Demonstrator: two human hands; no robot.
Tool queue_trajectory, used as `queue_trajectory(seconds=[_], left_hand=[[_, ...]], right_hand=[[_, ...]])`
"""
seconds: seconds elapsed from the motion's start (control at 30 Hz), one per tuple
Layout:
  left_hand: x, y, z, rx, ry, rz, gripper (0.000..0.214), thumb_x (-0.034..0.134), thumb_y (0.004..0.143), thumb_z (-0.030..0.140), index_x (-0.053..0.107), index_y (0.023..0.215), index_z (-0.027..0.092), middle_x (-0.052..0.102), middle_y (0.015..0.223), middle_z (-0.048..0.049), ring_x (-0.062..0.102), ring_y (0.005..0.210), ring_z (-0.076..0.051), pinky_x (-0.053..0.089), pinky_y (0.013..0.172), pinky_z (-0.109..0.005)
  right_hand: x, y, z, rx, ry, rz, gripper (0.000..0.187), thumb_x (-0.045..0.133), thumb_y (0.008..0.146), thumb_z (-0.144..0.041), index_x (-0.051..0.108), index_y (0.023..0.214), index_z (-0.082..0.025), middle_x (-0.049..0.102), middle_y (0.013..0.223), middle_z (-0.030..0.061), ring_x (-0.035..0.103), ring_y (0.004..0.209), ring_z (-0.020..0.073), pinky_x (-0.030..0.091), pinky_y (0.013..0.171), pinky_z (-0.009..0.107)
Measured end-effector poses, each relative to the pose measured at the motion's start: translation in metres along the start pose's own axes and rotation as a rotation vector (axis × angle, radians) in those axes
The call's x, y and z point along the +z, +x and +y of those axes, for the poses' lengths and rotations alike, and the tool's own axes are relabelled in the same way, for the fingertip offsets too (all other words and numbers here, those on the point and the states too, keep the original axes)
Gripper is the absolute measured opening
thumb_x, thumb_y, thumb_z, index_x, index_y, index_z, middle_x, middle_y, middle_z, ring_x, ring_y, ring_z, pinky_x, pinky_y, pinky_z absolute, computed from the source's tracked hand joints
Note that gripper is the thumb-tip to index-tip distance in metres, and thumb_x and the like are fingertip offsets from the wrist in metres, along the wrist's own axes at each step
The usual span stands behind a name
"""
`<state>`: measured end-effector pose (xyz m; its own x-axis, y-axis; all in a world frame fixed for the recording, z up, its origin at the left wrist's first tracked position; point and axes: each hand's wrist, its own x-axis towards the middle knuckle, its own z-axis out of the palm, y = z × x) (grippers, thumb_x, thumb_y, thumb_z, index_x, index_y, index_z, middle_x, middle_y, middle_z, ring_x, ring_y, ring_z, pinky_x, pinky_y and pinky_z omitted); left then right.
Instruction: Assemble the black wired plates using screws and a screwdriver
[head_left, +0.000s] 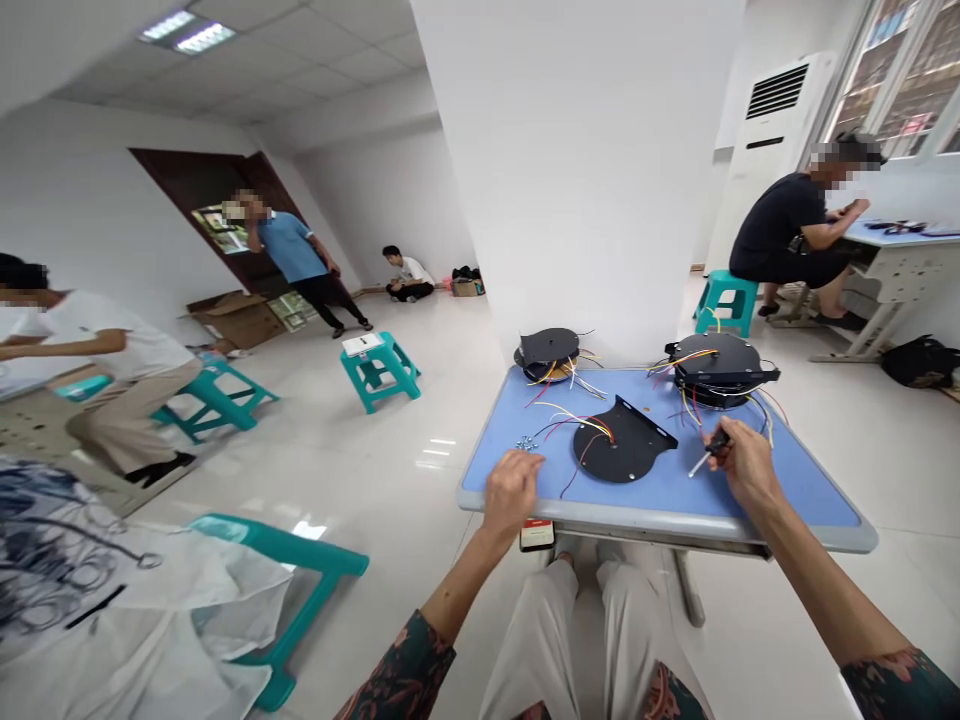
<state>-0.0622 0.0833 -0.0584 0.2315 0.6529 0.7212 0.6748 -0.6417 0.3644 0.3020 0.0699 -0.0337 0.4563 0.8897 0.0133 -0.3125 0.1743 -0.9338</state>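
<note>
My right hand [742, 465] grips a screwdriver [720, 441] by its dark handle, the metal shaft slanting down to the left above the blue tabletop. My left hand [512, 488] is at the table's left front edge, fingers curled together beside a small heap of screws [526, 442]. Whatever is between those fingertips, if anything, is hidden. Between my hands lies a round black plate [616, 455] with a slotted straight flange along its upper right side. Red, yellow, white and black wires come out of its middle and spread left.
Stacked black discs with wires [716, 362] stand at the table's back right, and a similar stack [551, 348] at the back left. A white pillar [592, 180] rises behind the blue table [810, 490]. A phone [537, 535] shows below the front edge. Green stools [381, 368] and several people are around.
</note>
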Motion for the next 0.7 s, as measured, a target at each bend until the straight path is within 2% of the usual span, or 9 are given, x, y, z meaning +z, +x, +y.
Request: queue_trajectory(seconds=[0.07,0.13,0.23,0.37,0.5,0.7], left_hand=[[-0.009,0.009,-0.02,-0.191,0.13,0.005,0.018,0.058,0.093,0.013,0.074,0.098,0.02,0.076,0.093,-0.0067,0.068,0.09,-0.023,0.055,0.086,-0.039],[-0.011,0.02,-0.032,-0.23,0.189,-0.084,0.017,0.061,0.092,0.012,0.074,0.1,0.02,0.075,0.093,-0.0059,0.065,0.092,-0.023,0.053,0.089,-0.038],[-0.005,0.034,-0.036,-0.161,0.259,-0.245,0.02,0.063,0.092,0.014,0.074,0.108,0.02,0.072,0.095,-0.0063,0.061,0.095,-0.023,0.05,0.089,-0.036],[0.006,0.042,-0.03,-0.139,0.355,-0.379,0.019,0.063,0.093,0.019,0.075,0.108,0.018,0.069,0.095,-0.0084,0.057,0.093,-0.024,0.046,0.085,-0.035],[0.009,0.043,-0.028,-0.099,0.413,-0.418,0.018,0.057,0.097,0.021,0.075,0.101,0.018,0.069,0.095,-0.0082,0.054,0.092,-0.024,0.043,0.085,-0.035],[0.011,0.044,-0.027,0.047,0.535,-0.464,0.024,0.05,0.099,0.019,0.072,0.091,0.017,0.066,0.091,-0.0108,0.053,0.091,-0.026,0.039,0.08,-0.038]], right_hand=[[-0.003,0.0,0.007,-0.002,0.002,-0.011,0.036,0.081,0.066,-0.047,0.058,0.071,-0.02,0.064,0.056,0.0009,0.053,0.038,0.0115,0.039,0.03,0.021],[-0.004,-0.001,0.01,-0.002,-0.023,-0.024,0.037,0.081,0.067,-0.048,0.058,0.072,-0.02,0.064,0.056,0.0004,0.053,0.038,0.0112,0.038,0.029,0.021],[-0.002,-0.004,0.011,-0.008,-0.078,-0.042,0.039,0.081,0.068,-0.051,0.057,0.071,-0.02,0.063,0.056,-0.0005,0.052,0.039,0.0111,0.038,0.03,0.021],[0.001,-0.01,0.008,-0.018,-0.164,-0.061,0.042,0.079,0.07,-0.055,0.055,0.071,-0.02,0.062,0.056,-0.0016,0.05,0.036,0.0101,0.038,0.03,0.021],[0.002,-0.013,0.008,-0.024,-0.197,-0.073,0.044,0.078,0.071,-0.057,0.053,0.071,-0.021,0.062,0.056,-0.0019,0.049,0.033,0.0101,0.037,0.03,0.022],[0.006,-0.017,0.008,-0.035,-0.21,-0.077,0.043,0.075,0.072,-0.057,0.052,0.072,-0.021,0.062,0.055,-0.003,0.05,0.033,0.0112,0.036,0.03,0.022]])
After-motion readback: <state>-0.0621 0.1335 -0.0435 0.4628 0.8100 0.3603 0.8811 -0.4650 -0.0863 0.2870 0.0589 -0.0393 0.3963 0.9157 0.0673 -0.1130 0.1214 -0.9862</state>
